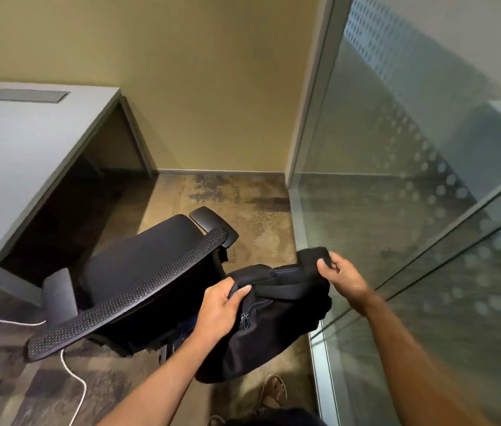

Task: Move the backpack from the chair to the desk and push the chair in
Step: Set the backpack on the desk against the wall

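The black backpack (pixel 274 327) hangs in the air to the right of the black office chair (pixel 138 272), off its seat. My left hand (pixel 220 305) grips the bag's top edge near a zipper. My right hand (pixel 340 276) pinches a black strap or flap at the bag's upper right. The chair stands out from the grey desk (pixel 18 155), its mesh back toward me and its seat bare. The desk fills the left side of the view.
A glass partition (pixel 412 226) runs along the right, close to the bag. A white cable (pixel 74 379) trails over the carpet by the chair's base. My sandalled foot (pixel 274 392) is below the bag. A yellow wall closes the far side.
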A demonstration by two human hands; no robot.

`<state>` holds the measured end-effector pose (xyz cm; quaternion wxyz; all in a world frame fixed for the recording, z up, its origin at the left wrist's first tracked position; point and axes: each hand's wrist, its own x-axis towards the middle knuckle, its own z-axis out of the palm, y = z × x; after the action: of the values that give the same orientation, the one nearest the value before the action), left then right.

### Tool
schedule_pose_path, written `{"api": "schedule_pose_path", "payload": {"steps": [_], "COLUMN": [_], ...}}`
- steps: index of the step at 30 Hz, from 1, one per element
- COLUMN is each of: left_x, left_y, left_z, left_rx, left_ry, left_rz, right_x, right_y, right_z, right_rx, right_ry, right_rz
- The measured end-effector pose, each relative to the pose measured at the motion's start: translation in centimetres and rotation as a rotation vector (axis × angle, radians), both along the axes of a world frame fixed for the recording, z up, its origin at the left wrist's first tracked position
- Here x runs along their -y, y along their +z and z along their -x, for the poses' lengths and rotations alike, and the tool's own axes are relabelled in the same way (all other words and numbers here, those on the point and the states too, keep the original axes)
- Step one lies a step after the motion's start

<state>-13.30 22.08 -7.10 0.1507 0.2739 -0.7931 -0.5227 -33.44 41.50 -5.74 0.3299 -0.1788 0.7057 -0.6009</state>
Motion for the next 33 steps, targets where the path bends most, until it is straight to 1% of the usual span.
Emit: {"api": "schedule_pose_path", "payload": {"steps": [2,4,7,9,11,13,15,17,19,25,27,30,33], "left_x": [-0.3,-0.4,-0.3,-0.1,0.1,0.3,0.6,1.0,1.7,3.8,4.6,6.5,9.3], "left_y": [0.5,0.8,1.1,1.3,1.4,1.3,1.3,1.7,2.2,3.1,3.4,3.4,3.2], "left_z": [1.4,2.8,4.9,6.6,8.1,9.8,11.5,13.3,15.1,21.0,23.3,26.9,30.7], "left_rx": [-0.015,-0.026,-0.036,-0.063,-0.076,-0.075,-0.110,-0.157,-0.176,-0.155,-0.173,-0.178,-0.193], "left_ry": [-0.059,-0.094,-0.068,-0.044,-0.038,-0.032,-0.019,-0.004,0.012,0.024,0.056,0.117,0.112], "left_rz": [-0.018,-0.043,-0.086,-0.144,-0.195,-0.178,-0.200,-0.241,-0.236,-0.188,-0.171,-0.194,-0.228], "right_x": [-2.7,-5.0,-6.6,-6.5,-5.8,-4.9,-3.9,-2.7,-1.3,2.4,3.7,6.0,8.7], "right_y": [-1.9,-3.2,-3.8,-3.5,-3.2,-3.0,-2.6,-1.9,-1.0,-0.4,0.1,0.5,0.6], "right_z": [0.4,1.0,2.2,3.4,4.5,5.5,6.6,7.8,9.2,13.9,15.8,19.1,22.5], "right_rx": [-0.008,0.015,0.070,0.031,-0.109,-0.265,-0.329,-0.342,-0.355,-0.397,-0.424,-0.445,-0.394], "right_ry": [0.090,0.085,0.092,0.068,-0.044,-0.194,-0.280,-0.328,-0.351,-0.493,-0.486,-0.471,-0.458], "right_rz": [-0.074,-0.097,-0.096,-0.118,-0.125,-0.131,-0.118,-0.097,-0.077,-0.131,-0.133,-0.106,-0.107]}}
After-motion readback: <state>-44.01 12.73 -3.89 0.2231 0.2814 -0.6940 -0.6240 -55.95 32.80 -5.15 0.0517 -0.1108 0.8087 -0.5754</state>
